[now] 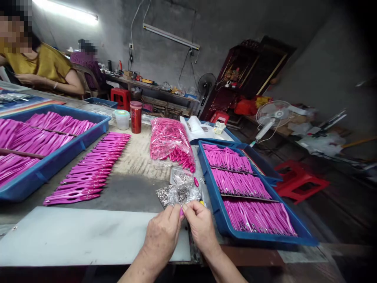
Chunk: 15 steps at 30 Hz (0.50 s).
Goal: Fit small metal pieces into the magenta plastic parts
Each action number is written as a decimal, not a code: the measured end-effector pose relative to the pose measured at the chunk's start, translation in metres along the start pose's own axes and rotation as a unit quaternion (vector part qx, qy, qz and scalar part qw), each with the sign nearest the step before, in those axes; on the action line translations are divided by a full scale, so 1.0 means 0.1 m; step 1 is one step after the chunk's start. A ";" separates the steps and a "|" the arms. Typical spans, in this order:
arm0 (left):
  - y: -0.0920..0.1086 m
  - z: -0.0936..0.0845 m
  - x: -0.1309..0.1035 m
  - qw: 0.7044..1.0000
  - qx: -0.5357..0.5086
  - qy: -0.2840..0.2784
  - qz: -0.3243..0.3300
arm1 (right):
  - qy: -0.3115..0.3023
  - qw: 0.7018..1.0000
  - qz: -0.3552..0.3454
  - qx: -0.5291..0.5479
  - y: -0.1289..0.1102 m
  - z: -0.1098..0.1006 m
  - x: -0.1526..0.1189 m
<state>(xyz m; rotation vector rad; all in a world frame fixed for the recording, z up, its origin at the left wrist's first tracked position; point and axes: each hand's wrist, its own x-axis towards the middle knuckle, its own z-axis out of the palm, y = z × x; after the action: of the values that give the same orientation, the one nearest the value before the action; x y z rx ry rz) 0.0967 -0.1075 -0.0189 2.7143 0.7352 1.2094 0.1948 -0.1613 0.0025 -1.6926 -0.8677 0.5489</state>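
My left hand (pixel 164 228) is closed in a pinch on a small pink plastic piece (pixel 181 212), most of which the fingers cover. My right hand (pixel 202 225) meets it fingertip to fingertip, its thumb and fingers also pinched at that piece. Just beyond the hands lie clear plastic bags of small metal parts (pixel 180 192), with a small clear tray (pixel 177 175) behind them. One loose pink piece (pixel 196 181) rests beside the bags. A large clear bag of darker pink pieces (pixel 169 139) sits farther back.
Blue trays of pink handles stand at right (pixel 216 204) and left (pixel 100 127). A row of pink handles (pixel 91 169) lies between. A white board (pixel 88 236) covers the front edge. Behind are a red bottle (pixel 136 118), a lidded tub (pixel 122 119) and two seated people.
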 end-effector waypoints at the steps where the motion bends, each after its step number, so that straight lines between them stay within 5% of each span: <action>1: -0.02 0.00 -0.01 1.000 -0.001 -0.001 0.005 | -0.005 1.000 0.002 -0.005 0.01 0.01 0.00; 9: -0.22 0.05 -0.05 0.999 -0.010 -0.015 0.035 | -0.106 0.981 -0.021 -0.158 -0.07 -0.11 0.16; 12: -0.27 0.08 -0.05 0.999 -0.015 -0.005 0.028 | -0.111 0.928 -0.086 -0.346 -0.22 -0.31 0.48; 15: -0.27 0.10 -0.05 0.999 -0.021 0.002 0.032 | -0.105 0.837 -0.084 -0.531 -0.30 -0.46 0.90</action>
<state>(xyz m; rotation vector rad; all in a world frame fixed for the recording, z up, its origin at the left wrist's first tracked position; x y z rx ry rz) 0.0908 -0.0849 -0.0362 2.7221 0.6201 1.2298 0.2771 -0.1160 0.0505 -2.5234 -1.6573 0.0859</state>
